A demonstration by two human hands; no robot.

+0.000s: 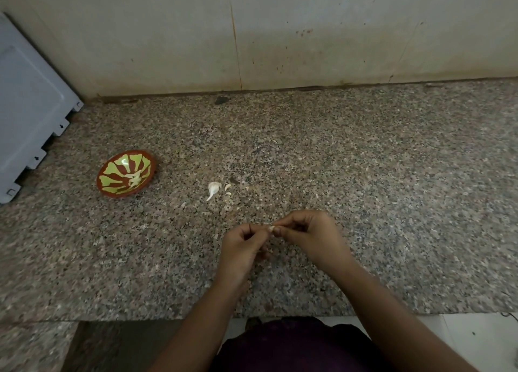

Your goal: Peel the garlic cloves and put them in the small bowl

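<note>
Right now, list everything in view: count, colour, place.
small bowl: one, brown with yellow-green pattern, left on the counter.
peeled garlic: a few pale pieces, inside the bowl.
garlic piece: one, white, mid-counter beyond the hands.
peel scraps: two, pale, beside it.
garlic clove: one, pale, pinched between both hands.
counter: one, speckled granite.
panel: one, grey, far left.
left hand: one, holding the clove.
right hand: one, holding the clove.

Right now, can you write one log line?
step: peeling | left hand and right hand: pinching garlic clove | small bowl: peeled pieces inside
</note>
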